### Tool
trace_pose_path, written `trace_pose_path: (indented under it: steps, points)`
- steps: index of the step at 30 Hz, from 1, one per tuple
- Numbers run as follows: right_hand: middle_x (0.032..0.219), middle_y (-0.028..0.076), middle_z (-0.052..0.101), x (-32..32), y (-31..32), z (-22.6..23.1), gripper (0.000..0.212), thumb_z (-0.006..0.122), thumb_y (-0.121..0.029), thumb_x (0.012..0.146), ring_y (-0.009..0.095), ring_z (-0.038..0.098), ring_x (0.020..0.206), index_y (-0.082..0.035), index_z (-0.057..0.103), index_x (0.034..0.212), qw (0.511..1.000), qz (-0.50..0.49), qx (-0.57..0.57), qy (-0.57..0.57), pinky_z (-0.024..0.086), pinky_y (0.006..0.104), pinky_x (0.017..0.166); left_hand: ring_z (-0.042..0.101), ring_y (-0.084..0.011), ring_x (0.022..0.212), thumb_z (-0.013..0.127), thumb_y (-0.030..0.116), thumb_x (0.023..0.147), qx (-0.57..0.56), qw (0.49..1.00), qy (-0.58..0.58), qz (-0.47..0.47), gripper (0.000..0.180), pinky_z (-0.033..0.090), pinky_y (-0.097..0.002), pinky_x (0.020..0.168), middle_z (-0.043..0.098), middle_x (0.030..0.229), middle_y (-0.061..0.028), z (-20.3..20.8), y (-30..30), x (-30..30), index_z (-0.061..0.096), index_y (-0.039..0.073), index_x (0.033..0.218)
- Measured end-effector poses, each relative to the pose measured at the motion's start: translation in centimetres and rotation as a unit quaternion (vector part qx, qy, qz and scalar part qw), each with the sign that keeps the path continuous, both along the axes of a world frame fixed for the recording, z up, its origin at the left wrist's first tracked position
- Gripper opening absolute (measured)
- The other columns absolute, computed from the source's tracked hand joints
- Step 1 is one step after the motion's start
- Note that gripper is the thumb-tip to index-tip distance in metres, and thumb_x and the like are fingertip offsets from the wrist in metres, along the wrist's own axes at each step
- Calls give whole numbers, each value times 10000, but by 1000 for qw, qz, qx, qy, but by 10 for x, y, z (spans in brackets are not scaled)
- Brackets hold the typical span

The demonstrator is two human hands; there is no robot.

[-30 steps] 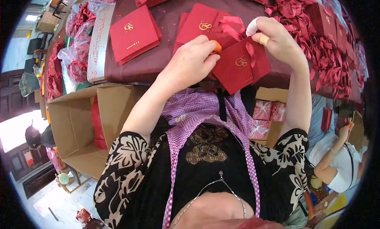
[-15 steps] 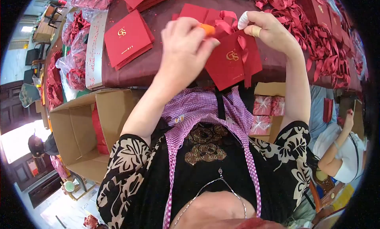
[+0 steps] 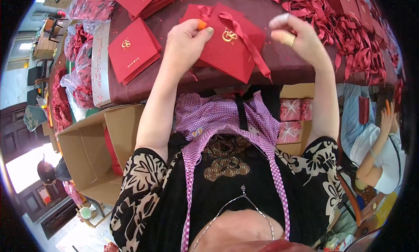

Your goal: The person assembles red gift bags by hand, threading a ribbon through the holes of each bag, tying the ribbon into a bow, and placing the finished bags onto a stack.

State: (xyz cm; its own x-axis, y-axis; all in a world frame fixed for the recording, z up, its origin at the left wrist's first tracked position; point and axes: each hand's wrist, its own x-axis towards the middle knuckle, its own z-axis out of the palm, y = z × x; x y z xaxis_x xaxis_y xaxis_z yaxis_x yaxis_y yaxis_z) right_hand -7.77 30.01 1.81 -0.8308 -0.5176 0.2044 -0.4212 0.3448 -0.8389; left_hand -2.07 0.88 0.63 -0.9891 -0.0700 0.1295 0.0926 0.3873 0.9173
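My left hand (image 3: 185,45) pinches the left edge of a square red card (image 3: 233,51) with gold lettering, an orange cover showing on one finger. A red satin ribbon (image 3: 248,42) is on the card's front, its tail hanging past the right edge. Another red card (image 3: 190,14) with ribbon lies partly beneath it. To the right, my right hand (image 3: 301,40) is held over the dark red tablecloth, apart from the card. Its fingers are curved and apart, with pale tape on them and nothing visible between them.
Stacks of red cards (image 3: 133,51) lie on the left of the table. Heaps of red ribbon (image 3: 358,56) cover its right side. An open cardboard box (image 3: 87,143) stands below the table at left. Another person (image 3: 371,151) sits at far right.
The ribboned card has moved left and turned, and my left hand has moved left with it. My right hand has let go of the ribboned card and its fingers have parted.
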Motion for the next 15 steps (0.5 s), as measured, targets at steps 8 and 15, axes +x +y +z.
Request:
trace_pose_path:
  steps: [8, 15]
  points:
    - [1093, 93, 585, 44, -16, -39, 262, 736, -232, 769, 295, 520, 1077, -50, 606, 906, 958, -34, 157, 236, 386, 413, 915, 442, -30, 552, 674, 162, 856, 39, 997, 12, 63, 192, 377, -247, 517, 568, 571, 1, 3, 0, -7, 660, -28, 877]
    - [817, 33, 623, 37, -9, -20, 199, 630, -78, 903, 99, 590, 761, -22, 573, 1085, 956, -149, -191, -165, 479, 225, 663, 479, -68, 535, 671, 165, 849, 13, 997, 36, 73, 201, 399, -279, 518, 577, 556, -44, -13, -4, -9, 648, -33, 864]
